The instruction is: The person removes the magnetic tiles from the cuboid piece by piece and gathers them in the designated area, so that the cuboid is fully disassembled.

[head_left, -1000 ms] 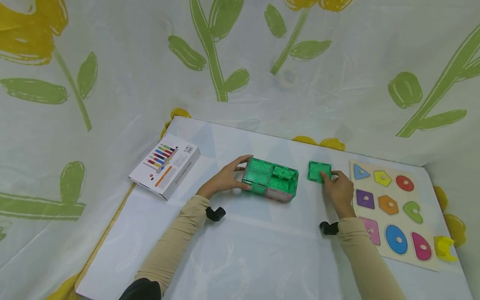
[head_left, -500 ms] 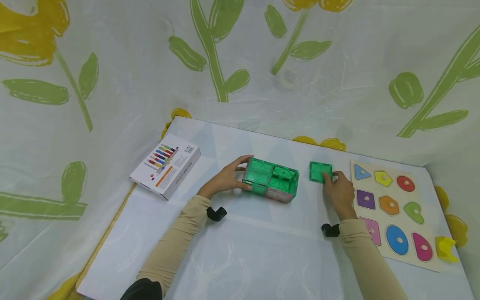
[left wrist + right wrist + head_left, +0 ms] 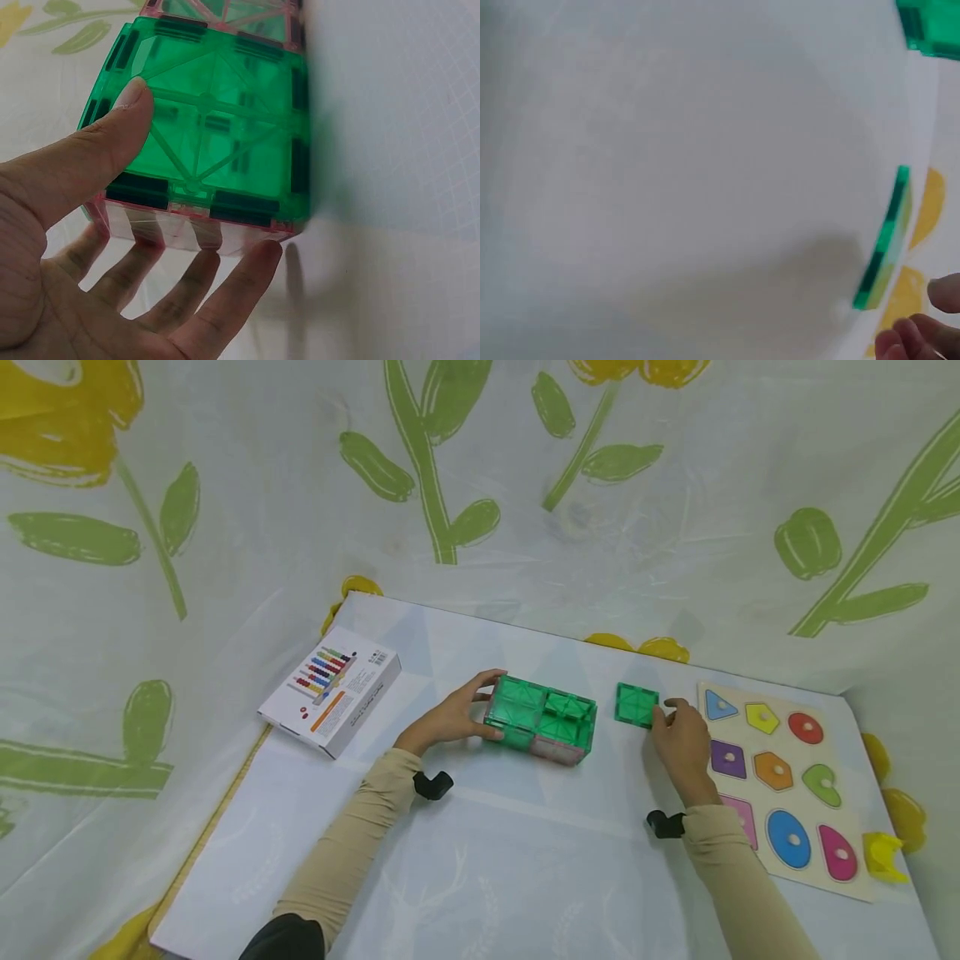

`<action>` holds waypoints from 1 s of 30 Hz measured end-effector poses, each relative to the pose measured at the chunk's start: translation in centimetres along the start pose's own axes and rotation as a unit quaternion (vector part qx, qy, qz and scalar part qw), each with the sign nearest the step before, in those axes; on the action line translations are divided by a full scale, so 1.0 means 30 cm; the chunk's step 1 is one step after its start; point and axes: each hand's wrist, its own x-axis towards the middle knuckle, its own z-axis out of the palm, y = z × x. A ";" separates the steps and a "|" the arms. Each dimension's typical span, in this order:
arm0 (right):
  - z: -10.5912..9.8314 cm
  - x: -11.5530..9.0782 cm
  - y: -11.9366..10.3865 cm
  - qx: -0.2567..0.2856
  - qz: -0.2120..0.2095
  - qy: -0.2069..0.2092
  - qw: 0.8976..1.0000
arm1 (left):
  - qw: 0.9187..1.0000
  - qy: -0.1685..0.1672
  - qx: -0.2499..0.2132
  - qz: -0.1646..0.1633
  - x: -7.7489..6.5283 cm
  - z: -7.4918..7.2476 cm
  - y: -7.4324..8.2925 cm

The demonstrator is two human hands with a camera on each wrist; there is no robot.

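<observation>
My left hand (image 3: 448,718) holds the left end of a two-cube block of magnetic tiles (image 3: 517,714). The block's panels are see-through green, with a pinkish one on the near side. In the left wrist view the thumb presses a green face (image 3: 217,90) and the fingers spread along the adjoining pinkish end. To the right of the block, a single green square magnetic tile (image 3: 636,704) lies flat on the table. My right hand (image 3: 682,743) is just beside that tile's right edge, its fingers loosely bent around nothing; the right wrist view shows a gap between fingertips and tile (image 3: 885,240).
A wooden shape puzzle board (image 3: 843,831) lies under and beyond the right forearm. By its near right corner sits a yellow piece (image 3: 885,857). At the back left of the table (image 3: 480,868) rests a white box (image 3: 330,689) with a bead-toy picture.
My right hand has let go of the single green tile and drawn slightly right, away from it. The left hand and the block have stayed put.
</observation>
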 end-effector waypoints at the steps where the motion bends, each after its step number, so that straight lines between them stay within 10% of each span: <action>1: -0.002 -0.002 -0.013 0.002 -0.012 0.007 1.000 | 1.000 0.000 0.000 0.000 -0.001 -0.001 -0.001; 15: -0.025 -0.057 -0.230 0.076 -0.192 -0.027 0.978 | 1.000 -0.005 0.006 0.008 0.004 -0.004 -0.008; 30: 0.054 -0.110 -0.397 -0.088 -0.395 -0.130 0.905 | 1.000 -0.002 -0.003 0.008 0.007 -0.004 -0.014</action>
